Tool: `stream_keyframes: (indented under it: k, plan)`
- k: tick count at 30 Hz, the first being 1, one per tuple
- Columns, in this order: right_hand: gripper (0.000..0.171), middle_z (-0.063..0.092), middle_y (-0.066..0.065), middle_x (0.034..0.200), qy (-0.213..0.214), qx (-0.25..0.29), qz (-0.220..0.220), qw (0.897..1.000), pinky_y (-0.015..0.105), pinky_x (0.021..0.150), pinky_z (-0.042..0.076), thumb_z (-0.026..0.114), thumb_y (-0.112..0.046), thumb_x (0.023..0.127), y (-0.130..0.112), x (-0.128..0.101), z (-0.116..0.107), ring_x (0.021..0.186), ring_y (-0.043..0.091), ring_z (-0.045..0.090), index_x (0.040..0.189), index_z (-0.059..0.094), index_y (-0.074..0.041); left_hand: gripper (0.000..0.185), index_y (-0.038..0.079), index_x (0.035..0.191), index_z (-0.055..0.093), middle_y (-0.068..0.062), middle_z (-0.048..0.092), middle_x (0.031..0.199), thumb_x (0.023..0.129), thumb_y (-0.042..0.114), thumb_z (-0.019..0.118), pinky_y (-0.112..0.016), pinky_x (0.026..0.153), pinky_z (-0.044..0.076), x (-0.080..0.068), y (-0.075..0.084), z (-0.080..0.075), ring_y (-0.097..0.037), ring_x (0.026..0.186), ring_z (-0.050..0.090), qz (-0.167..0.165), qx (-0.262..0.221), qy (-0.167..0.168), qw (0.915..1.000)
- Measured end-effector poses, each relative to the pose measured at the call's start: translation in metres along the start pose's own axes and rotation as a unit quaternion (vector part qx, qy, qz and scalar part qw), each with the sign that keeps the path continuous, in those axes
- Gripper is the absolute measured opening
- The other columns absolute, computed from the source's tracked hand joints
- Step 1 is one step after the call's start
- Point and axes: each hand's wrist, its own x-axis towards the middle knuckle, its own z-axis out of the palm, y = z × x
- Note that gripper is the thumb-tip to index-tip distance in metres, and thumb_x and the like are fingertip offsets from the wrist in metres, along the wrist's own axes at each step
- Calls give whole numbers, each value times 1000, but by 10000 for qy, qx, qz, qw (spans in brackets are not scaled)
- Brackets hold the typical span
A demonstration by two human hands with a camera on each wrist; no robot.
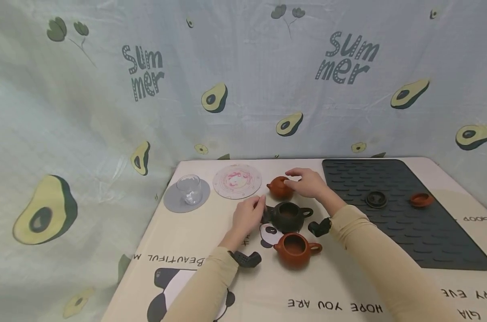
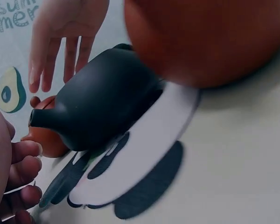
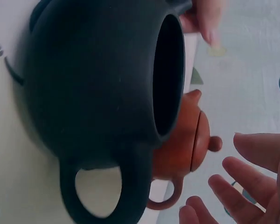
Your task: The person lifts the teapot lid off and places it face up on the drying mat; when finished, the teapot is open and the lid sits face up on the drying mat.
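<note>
Three teapots stand in a row on the table. Farthest back is a small reddish-brown teapot (image 1: 280,191) with its round-knobbed lid on, partly overlapped by my right hand (image 1: 308,182). In the right wrist view that hand's fingers (image 3: 245,179) are spread beside the lid knob (image 3: 215,143), with a gap between. The lidless black teapot (image 1: 288,220) is in the middle, its dark opening facing up. My left hand (image 1: 246,218) is by its spout (image 2: 43,118), fingers loosely bent and holding nothing. Nearest me is a lidless reddish-brown teapot (image 1: 293,257), handle to the right.
A dark ridged mat (image 1: 425,243) on the right carries a black lid (image 1: 376,199) and a red-brown lid (image 1: 421,200). At the back left, a clear glass cup (image 1: 190,190) stands on a grey oval coaster (image 1: 171,200), beside a pink-patterned round plate (image 1: 220,184). A printed curtain (image 1: 243,67) hangs behind the table.
</note>
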Motion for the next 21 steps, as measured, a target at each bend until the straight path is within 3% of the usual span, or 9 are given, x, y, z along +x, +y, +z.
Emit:
stream_keyframes:
  k: [5, 9, 15, 21]
  plan:
    - [44, 58, 24, 139, 79, -424, -183, 9989, 54, 102, 45, 62, -24, 101, -5, 6, 10, 125, 43, 56, 139, 60, -1, 40, 15, 83, 68, 2, 61, 74, 108, 39, 48, -32, 65, 39, 20, -3, 6, -19, 71, 53, -24, -192, 151, 9997]
    - [44, 61, 23, 136, 32, -770, -187, 9969, 53, 103, 44, 62, -22, 101, -9, 8, 16, 124, 40, 56, 139, 59, 1, 38, 11, 88, 67, -2, 59, 75, 107, 38, 48, -33, 64, 39, 35, -2, 11, -21, 72, 52, -10, -71, 233, 9997]
    - [43, 64, 22, 129, -39, -1250, -246, 9918, 51, 99, 47, 61, -24, 102, -18, 7, 19, 114, 37, 61, 137, 60, 2, 42, 9, 95, 63, -7, 60, 83, 109, 41, 40, -37, 71, 41, 47, 2, 15, -25, 79, 55, -131, 279, -62, 9995]
    - [39, 66, 19, 126, 90, -1301, -124, 9914, 50, 95, 50, 61, -27, 103, -16, 9, 18, 110, 34, 62, 134, 64, -3, 44, 12, 95, 60, -7, 60, 87, 110, 44, 33, -39, 74, 40, 49, 6, 20, -27, 84, 56, -312, 283, -353, 9985]
